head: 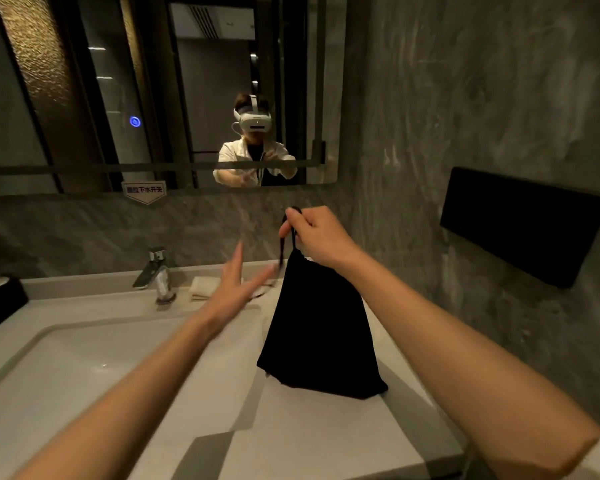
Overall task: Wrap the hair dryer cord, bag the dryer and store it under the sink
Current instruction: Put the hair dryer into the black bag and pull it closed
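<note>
Bag: we are holding the black bag (321,327) up by its string (289,233). It is hanging straight down, and its bottom is touching the counter (326,438), right of the sink (84,368).
Right hand: our right hand (321,237) is pinching the string at the top of the bag.
Left hand: our left hand (238,289) is blurry, fingers spread, holding nothing, just left of the bag.
Dryer: we are guessing it is inside; we cannot see it.
Next: the right hand is already holding the bag, so we are thinking it carries the bag down under the sink.

Right hand (321,237) pinches the black bag's (317,337) drawstring (293,233); left hand (238,289) spread beside it.
</note>
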